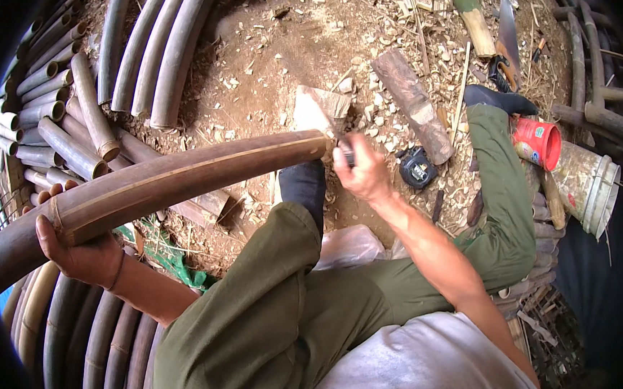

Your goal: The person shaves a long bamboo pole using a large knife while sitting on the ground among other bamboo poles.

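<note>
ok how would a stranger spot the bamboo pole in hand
Start at the green trousers; beyond their left leg, a thick brown bamboo pole runs crosswise. The left hand supports it, the right hand at its right end. Unlike the poles lying nearby, it is held.

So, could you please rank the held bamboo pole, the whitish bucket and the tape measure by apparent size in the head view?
1. Bamboo pole, nearer the camera, so perhaps exaggerated
2. Whitish bucket
3. Tape measure
</note>
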The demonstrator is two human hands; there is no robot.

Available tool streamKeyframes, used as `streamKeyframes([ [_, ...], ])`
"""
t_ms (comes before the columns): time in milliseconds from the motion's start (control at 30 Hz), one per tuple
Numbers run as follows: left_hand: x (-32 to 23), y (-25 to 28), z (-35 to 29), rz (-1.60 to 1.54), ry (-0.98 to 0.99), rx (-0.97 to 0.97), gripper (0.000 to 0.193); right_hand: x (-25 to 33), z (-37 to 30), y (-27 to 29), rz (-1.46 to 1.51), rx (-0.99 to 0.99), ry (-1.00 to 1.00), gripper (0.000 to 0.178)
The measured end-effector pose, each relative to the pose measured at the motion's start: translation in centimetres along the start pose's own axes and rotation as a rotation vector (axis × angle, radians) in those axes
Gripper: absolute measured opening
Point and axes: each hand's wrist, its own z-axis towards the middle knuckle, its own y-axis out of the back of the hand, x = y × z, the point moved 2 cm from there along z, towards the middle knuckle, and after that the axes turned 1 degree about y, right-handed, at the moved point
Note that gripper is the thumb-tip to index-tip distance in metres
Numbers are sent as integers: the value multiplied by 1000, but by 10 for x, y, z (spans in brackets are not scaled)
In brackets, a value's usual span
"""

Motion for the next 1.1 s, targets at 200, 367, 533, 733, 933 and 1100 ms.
streamKeyframes([
  [200,-4,24,5,-128,9,209,57,-35,-17,-14,167,192,-243,26],
  [367,-16,10,16,-214,-51,229,54,-8,-2,14,127,209,-354,29],
  [533,-24,12,15,-182,-65,178,48,59,23,38,185,-152,75,28],
  [733,-25,12,16,-208,-75,235,53,-31,-6,-1,-126,364,-306,20],
  [933,-27,28,18,-433,-54,401,68,56,20,33,230,-192,168,30],
  [1100,-28,20,20,-430,-55,378,60,-26,-8,-9,-40,375,-434,24],
])
